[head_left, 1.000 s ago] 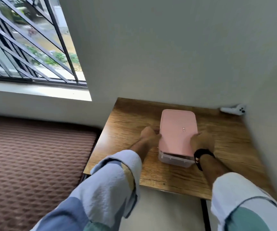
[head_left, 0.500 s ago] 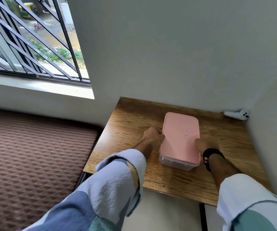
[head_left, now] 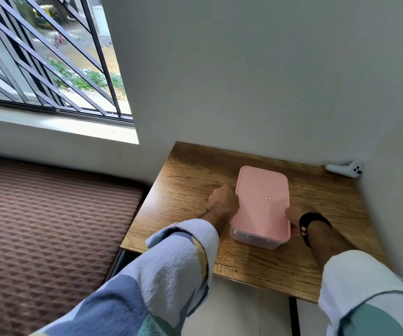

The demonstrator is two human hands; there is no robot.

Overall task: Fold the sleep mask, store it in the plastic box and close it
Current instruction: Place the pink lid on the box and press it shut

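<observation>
A clear plastic box point(head_left: 253, 238) with a flat pink lid point(head_left: 262, 200) sits on the wooden table point(head_left: 188, 180). The lid lies fully over the box. My left hand point(head_left: 222, 202) presses against the box's left side, fingers curled at the lid's edge. On the right side near the front corner, my right hand point(head_left: 293, 215), with a black band at the wrist, holds the lid's edge. The sleep mask is out of sight; I cannot see into the box.
A white controller-like object point(head_left: 343, 169) lies in the table's back right corner against the wall. Walls close the table in at the back and right. A brown quilted mattress point(head_left: 50, 226) lies left of the table, below a barred window point(head_left: 38, 57).
The view has tilted up and shifted slightly. My right hand slid toward the box's front right corner. The left hand stays at the left side. The box has not moved.
</observation>
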